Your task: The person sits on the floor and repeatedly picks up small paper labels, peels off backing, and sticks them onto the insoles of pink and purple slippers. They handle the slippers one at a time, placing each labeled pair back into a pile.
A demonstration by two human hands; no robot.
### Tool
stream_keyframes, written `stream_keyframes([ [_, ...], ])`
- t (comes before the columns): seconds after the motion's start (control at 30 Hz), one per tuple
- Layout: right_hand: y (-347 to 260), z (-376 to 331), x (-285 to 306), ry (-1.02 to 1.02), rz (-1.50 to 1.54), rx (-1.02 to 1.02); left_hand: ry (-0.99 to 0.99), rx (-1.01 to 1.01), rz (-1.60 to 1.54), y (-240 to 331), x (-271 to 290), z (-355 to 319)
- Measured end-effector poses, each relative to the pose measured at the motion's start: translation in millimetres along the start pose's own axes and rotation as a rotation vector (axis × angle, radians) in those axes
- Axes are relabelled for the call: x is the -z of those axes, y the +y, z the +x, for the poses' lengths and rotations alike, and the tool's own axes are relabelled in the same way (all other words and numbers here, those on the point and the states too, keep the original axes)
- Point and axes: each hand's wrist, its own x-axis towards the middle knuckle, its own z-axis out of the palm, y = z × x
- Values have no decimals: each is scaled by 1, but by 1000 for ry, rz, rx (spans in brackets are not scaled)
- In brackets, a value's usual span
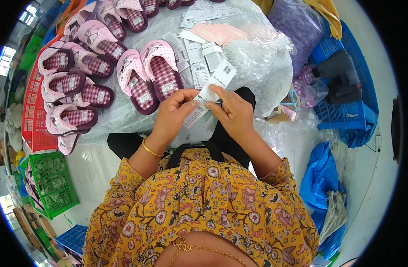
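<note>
nearest the lens is the person's yellow floral blouse [204, 204], with a thin gold chain at the neck and both forearms rising from it. the left hand [173, 113], a gold bangle [151, 150] on its wrist, pinches the lower part of a white paper tag [209, 95] between thumb and fingers, its grip closed on the tag. the right hand [233, 113] meets it from the other side, fingertips pressed on the same tag near its middle, grip closed on it too; a short dark thin piece shows at those fingertips, too small to make out. the tag is held in the air just above the near edge of the tabletop [123, 118], which is covered in clear plastic sheet. just beyond the hands lies a pair of pink slippers with checked maroon insoles [150, 80], and more such slippers [70, 84] lie in rows to the left. loose white tags [199, 62] lie scattered behind, beside a crumpled clear plastic bag [261, 58]. a red crate [34, 129] and a green crate [52, 182] stand at the left, blue crates [346, 111] at the right.
</note>
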Motion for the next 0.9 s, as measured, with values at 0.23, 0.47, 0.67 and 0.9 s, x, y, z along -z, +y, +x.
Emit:
stream_keyframes([
  [0.23, -9, -3, -1, 4, 89, -75, -53, -112, 34, -8, -4, -4],
  [0.47, 2, -8, -4, 15, 176, -95, 8, -476, 576, 6, 0, 1],
  [0.67, 0, -5, -7, -41, 209, -107, -37, -339, 574, 15, 1, 10],
  [0.9, -5, -5, 1, -56, 349, -392, 111, -150, 341, 11, -3, 13],
])
